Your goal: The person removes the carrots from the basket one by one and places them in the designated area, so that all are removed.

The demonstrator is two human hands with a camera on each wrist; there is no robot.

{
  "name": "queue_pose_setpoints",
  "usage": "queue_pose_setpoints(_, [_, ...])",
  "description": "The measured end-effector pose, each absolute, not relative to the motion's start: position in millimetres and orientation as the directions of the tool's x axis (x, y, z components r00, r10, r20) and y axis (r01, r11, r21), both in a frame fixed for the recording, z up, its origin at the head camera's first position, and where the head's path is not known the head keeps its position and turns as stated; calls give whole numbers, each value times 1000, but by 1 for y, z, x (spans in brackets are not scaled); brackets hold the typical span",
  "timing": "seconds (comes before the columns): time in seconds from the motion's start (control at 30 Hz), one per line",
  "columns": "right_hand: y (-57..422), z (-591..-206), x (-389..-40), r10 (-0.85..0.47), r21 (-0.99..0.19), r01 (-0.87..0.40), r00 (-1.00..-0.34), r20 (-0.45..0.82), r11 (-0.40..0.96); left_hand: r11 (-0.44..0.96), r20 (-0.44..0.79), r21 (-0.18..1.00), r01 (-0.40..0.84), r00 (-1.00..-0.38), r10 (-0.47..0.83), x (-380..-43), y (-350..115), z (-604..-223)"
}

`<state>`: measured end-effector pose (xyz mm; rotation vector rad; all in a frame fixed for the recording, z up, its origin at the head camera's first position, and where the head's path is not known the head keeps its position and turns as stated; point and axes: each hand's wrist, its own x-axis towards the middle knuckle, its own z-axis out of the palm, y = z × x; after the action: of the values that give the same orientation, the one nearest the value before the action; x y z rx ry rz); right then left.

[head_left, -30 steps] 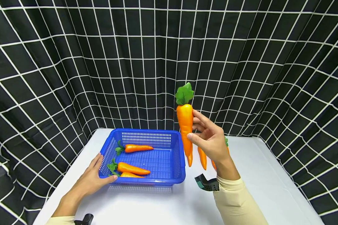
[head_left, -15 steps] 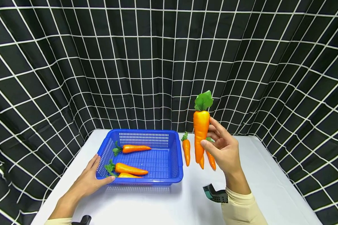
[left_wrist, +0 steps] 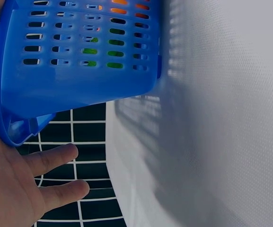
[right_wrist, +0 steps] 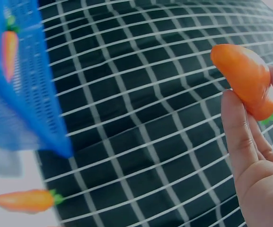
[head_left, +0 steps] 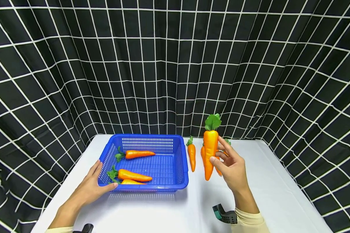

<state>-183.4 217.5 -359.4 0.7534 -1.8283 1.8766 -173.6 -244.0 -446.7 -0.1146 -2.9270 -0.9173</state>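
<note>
In the head view my right hand (head_left: 231,166) holds an orange carrot (head_left: 211,145) upright above the table, pinched between thumb and fingers, green leaves on top. The right wrist view shows this carrot (right_wrist: 245,78) from its tip end. My left hand (head_left: 88,187) rests at the near left corner of a blue plastic basket (head_left: 170,186), thumb on the front rim. In the left wrist view two straight fingers (left_wrist: 56,161) extend past the basket wall (left_wrist: 79,80). Inside the basket lie a carrot (head_left: 140,154) at the back and two more carrots (head_left: 134,175) near the front.
Right of the basket another carrot (head_left: 192,157) lies on the white table (head_left: 268,181). More carrots (head_left: 202,152) lie behind the held one, partly hidden by it and the hand. A black curtain with a white grid (head_left: 151,81) stands around the back and sides.
My right hand has carried the carrot right, away from the basket's right edge, and then lowered it toward the carrots on the table. The left hand stays at the basket corner.
</note>
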Motion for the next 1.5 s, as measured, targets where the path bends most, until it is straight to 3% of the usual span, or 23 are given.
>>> queue_pose_setpoints(0.5, [219,-402,-182,-11,-889,-453,-891,454,60,824,83,560,82,-996,44,-173,-244,-446])
queue_pose_setpoints(1.17, [220,-439,-185,13,-932,-352,-935,354,86,822,64,566,67,-997,38,-173,-243,-443])
queue_pose_setpoints(1.5, [218,-471,-186,53,-979,-166,-983,173,115,822,92,562,94,-994,50,-172,-244,-446])
